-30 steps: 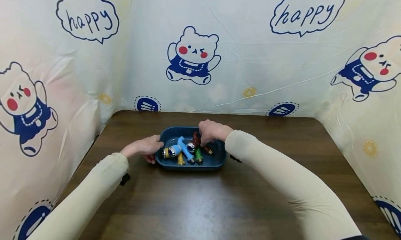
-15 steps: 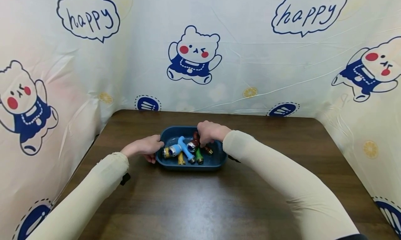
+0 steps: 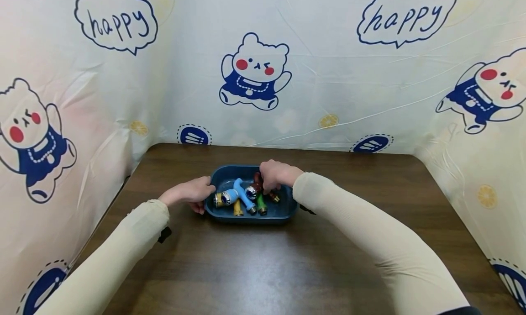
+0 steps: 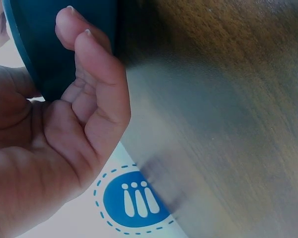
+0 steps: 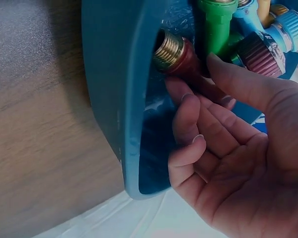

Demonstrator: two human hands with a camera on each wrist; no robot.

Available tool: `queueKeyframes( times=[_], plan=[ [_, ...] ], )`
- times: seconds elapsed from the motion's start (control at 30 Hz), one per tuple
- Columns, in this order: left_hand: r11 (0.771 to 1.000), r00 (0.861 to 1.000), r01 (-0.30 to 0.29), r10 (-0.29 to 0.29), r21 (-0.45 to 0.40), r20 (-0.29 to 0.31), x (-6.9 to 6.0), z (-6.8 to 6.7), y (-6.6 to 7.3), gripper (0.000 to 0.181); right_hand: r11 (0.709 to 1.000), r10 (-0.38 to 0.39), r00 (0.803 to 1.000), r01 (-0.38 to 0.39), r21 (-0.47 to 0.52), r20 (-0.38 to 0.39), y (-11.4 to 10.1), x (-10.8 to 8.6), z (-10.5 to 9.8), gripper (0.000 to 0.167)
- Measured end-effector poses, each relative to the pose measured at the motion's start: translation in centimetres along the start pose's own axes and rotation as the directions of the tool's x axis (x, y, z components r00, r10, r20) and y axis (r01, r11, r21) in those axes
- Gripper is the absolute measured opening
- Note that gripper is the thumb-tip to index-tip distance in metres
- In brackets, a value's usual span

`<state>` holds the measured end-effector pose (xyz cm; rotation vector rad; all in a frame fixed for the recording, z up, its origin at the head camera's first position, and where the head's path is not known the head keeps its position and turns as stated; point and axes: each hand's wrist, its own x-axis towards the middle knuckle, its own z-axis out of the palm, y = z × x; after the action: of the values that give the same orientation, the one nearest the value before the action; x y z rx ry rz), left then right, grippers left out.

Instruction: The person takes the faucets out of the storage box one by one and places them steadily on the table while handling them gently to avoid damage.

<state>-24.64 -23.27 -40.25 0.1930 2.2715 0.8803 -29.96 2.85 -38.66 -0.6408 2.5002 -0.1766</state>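
Observation:
A dark blue plastic basin [image 3: 283, 211] on the table holds several coloured taps with brass-threaded ends. My left hand [image 3: 190, 191] grips the basin's left end, with the thumb at the rim and the curled fingers outside the wall [image 4: 49, 44]. Inside the basin's right part, my right hand [image 3: 277, 175] pinches a dark red-brown tap [image 5: 188, 62] between thumb and fingers. That tap's ribbed knob [image 5: 260, 54] faces left, and the hand hides part of its body. Beside it lie a green tap [image 5: 217, 29], a light blue tap [image 3: 239, 191] and a yellow tap [image 3: 237, 208].
The brown wooden table [image 3: 263, 265] stretches around the basin on all sides. A pale patterned cloth [image 3: 320, 91] hangs behind and along both sides of the table.
Over the last second my right hand has shifted very slightly left at the red-brown tap. My left hand and the basin have stayed in place.

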Motion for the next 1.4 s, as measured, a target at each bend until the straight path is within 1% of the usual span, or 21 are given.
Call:
queueKeyframes(
  times=[0.03,0.07,0.13,0.2,0.23,0.27,0.3,0.37,0.43,0.47,0.53,0.6,0.67,0.73,0.8,1.07,1.13,1.3,1.4],
  plan=[
    [1.000,1.000,-0.001,0.001,0.002,0.004,0.3,-0.1,-0.3,0.050,1.000,-0.001,1.000,0.001,0.005,-0.001,0.0,0.0,0.1,0.013],
    [1.000,1.000,0.004,-0.004,-0.002,0.015,1.2,-0.3,-1.1,0.051,1.000,-0.003,1.000,0.003,0.009,-0.002,0.1,-0.1,0.1,0.013],
    [0.998,0.999,-0.002,0.004,-0.059,0.034,4.5,-0.8,-4.6,0.057,1.000,-0.007,1.000,0.007,0.007,-0.006,0.1,-0.1,0.1,0.014],
    [0.994,0.999,0.012,-0.008,-0.107,0.040,7.0,-1.2,-7.4,0.058,1.000,-0.004,1.000,0.004,0.006,-0.004,0.2,-0.1,0.1,0.014],
    [0.994,0.999,0.015,-0.010,-0.109,0.046,8.1,-1.4,-8.5,0.059,1.000,-0.005,1.000,0.005,0.004,-0.004,0.2,0.0,0.1,0.014],
    [0.995,0.999,-0.001,0.006,-0.102,0.048,8.1,-1.2,-8.8,0.059,1.000,-0.005,1.000,0.005,0.002,-0.006,0.2,0.0,0.1,0.013],
    [0.996,0.999,-0.022,0.025,-0.088,0.041,7.6,-1.0,-8.6,0.057,1.000,-0.007,1.000,0.007,0.004,-0.007,0.2,-0.1,0.0,0.013],
    [0.997,0.999,-0.010,0.013,-0.072,0.044,7.0,-0.9,-8.0,0.055,1.000,-0.008,1.000,0.008,0.007,-0.007,0.3,0.0,0.1,0.013],
    [0.997,0.999,-0.015,0.019,-0.081,0.051,7.3,-1.0,-8.3,0.057,1.000,-0.014,1.000,0.014,0.010,-0.012,0.3,-0.1,0.0,0.013],
    [0.994,0.999,-0.016,0.022,-0.110,0.050,7.8,-1.1,-8.9,0.058,1.000,-0.012,1.000,0.013,0.011,-0.012,0.3,-0.1,0.0,0.013],
    [0.983,0.998,0.025,-0.015,-0.183,0.058,10.6,-1.8,-11.4,0.064,1.000,-0.008,1.000,0.008,0.009,-0.011,0.3,0.0,0.0,0.013],
    [0.980,0.998,0.026,-0.014,-0.199,0.057,11.6,-2.0,-12.3,0.067,1.000,-0.003,1.000,0.003,0.005,-0.007,0.3,0.1,0.0,0.014],
    [0.979,0.998,0.024,-0.010,-0.202,0.068,12.3,-2.1,-13.0,0.069,1.000,-0.002,1.000,0.002,-0.004,-0.001,0.4,0.2,0.0,0.014],
    [0.979,0.997,0.025,-0.010,-0.204,0.074,12.7,-2.2,-13.4,0.069,1.000,-0.003,1.000,0.003,-0.014,0.003,0.4,0.2,0.0,0.014],
    [0.978,0.997,0.028,-0.013,-0.207,0.075,12.9,-2.1,-13.6,0.069,1.000,-0.003,1.000,0.003,-0.017,0.005,0.4,0.2,0.0,0.014],
    [0.978,0.998,0.024,-0.011,-0.205,0.063,12.1,-2.0,-12.8,0.066,1.000,0.000,1.000,0.000,-0.027,0.009,0.5,0.2,0.0,0.021],
    [0.978,0.998,0.026,-0.013,-0.209,0.064,12.1,-2.0,-12.8,0.065,1.000,-0.001,1.000,0.001,-0.026,0.012,0.5,0.1,0.0,0.022],
    [0.977,0.998,0.027,-0.012,-0.210,0.070,12.4,-2.1,-13.2,0.068,1.000,-0.006,1.000,0.007,-0.020,0.018,0.5,0.0,0.0,0.019],
    [0.979,0.998,0.022,-0.009,-0.204,0.063,12.1,-2.0,-12.9,0.067,1.000,-0.009,1.000,0.009,-0.023,0.020,0.5,-0.2,0.0,0.018]
  ],
)
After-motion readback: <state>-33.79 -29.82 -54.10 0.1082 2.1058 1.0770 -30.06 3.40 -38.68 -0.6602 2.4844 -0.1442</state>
